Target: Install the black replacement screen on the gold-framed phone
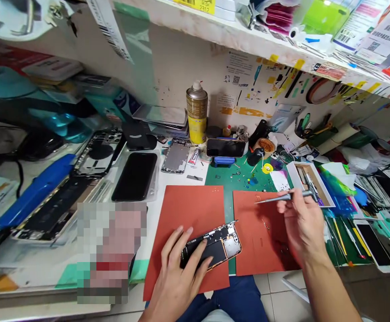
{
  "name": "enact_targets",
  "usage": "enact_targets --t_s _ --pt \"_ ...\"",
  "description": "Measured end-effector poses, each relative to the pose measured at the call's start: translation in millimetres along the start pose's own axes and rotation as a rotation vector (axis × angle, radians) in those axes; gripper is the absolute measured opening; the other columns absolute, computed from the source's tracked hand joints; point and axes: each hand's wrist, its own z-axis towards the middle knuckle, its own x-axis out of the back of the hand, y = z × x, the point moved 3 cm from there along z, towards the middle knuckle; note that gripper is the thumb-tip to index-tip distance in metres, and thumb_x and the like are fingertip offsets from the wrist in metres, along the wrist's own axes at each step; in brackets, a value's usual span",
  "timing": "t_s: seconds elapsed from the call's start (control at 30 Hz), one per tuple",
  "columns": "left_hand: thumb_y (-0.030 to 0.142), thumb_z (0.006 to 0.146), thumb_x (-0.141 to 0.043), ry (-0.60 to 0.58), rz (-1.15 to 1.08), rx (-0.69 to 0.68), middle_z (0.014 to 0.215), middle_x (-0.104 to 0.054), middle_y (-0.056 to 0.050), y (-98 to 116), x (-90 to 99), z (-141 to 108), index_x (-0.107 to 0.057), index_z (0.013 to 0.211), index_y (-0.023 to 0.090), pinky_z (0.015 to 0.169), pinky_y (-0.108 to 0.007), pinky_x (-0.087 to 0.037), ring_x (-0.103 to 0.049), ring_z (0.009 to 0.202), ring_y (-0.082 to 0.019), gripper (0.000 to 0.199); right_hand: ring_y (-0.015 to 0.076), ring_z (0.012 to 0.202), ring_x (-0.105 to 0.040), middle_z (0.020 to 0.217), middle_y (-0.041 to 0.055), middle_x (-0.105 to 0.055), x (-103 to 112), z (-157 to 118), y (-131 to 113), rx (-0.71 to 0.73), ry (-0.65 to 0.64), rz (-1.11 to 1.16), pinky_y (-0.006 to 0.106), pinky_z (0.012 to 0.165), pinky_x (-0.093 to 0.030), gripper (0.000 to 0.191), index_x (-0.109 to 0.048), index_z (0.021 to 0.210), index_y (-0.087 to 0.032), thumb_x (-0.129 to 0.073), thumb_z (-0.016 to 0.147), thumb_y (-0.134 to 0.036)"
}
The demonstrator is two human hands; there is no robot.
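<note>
An opened phone (pixel 219 251) with its inner parts showing lies tilted on the left red-brown mat (pixel 195 201). My left hand (pixel 181 273) rests over its left end, fingers spread across the battery and edge, holding it. Above the right red-brown mat (pixel 248 264), my right hand (pixel 300 219) is closed round a thin grey screwdriver (pixel 284 197), whose tip points left. Small bits, too tiny to name, lie on the right mat below the screwdriver.
A yellow spray can (pixel 197 123), a propped phone (pixel 225 148) and a tool box (pixel 311 181) stand behind the mats. At the left are a black phone (pixel 135 176) and a blue tool (pixel 37 192). Tweezers and a white phone (pixel 375 245) lie right. A shelf (pixel 215 38) overhangs the bench.
</note>
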Motion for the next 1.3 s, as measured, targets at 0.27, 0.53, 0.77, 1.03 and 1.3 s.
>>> enact_targets --t_s 0.27,0.53,0.77,1.03,1.3 --pt "0.02 0.101 -0.073 0.017 -0.03 0.03 0.155 -0.054 -0.019 4 1.8 5 -0.073 0.129 0.019 0.118 -0.052 -0.056 -0.047 0.155 -0.04 0.029 0.0208 0.076 -0.082 0.099 -0.0003 -0.083 -88 7 41 0.192 -0.185 -0.221 0.037 0.076 -0.068 0.058 -0.051 0.127 -0.031 -0.091 0.086 -0.041" --pt "0.02 0.1 -0.075 0.026 -0.042 0.009 0.151 -0.056 -0.021 5 3.6 5 -0.073 0.128 0.017 0.115 -0.053 -0.057 -0.049 0.152 -0.041 0.029 0.0247 0.086 -0.083 0.108 0.0047 -0.082 -100 6 59 0.246 -0.271 -0.444 0.042 0.081 -0.067 0.049 -0.049 0.132 -0.028 -0.079 0.096 -0.045" --pt "0.019 0.1 -0.074 0.011 -0.054 0.017 0.152 -0.055 -0.023 6 2.2 4 -0.074 0.127 0.016 0.113 -0.055 -0.058 -0.047 0.152 -0.042 0.027 0.0248 0.085 -0.082 0.107 0.0048 -0.082 -102 6 65 0.226 -0.263 -0.45 0.043 0.081 -0.067 0.05 -0.05 0.13 -0.028 -0.08 0.095 -0.047" --pt "0.018 0.1 -0.073 0.028 -0.066 0.009 0.151 -0.055 -0.023 6 5.1 6 -0.072 0.129 0.015 0.11 -0.056 -0.061 -0.047 0.152 -0.043 0.029 0.0207 0.07 -0.08 0.096 0.0013 -0.082 -73 -16 15 0.262 -0.021 -0.256 0.036 0.07 -0.065 0.057 -0.057 0.128 -0.027 -0.093 0.085 -0.037" --pt "0.014 0.098 -0.075 0.017 -0.134 0.026 0.149 -0.057 -0.022 9 11.7 12 -0.069 0.131 0.016 0.111 -0.059 -0.061 -0.049 0.151 -0.042 0.033 0.0185 0.057 -0.073 0.092 0.0026 -0.083 -21 -101 0 0.05 0.055 -0.161 0.033 0.053 -0.061 0.056 -0.064 0.13 -0.028 -0.095 0.085 -0.032"
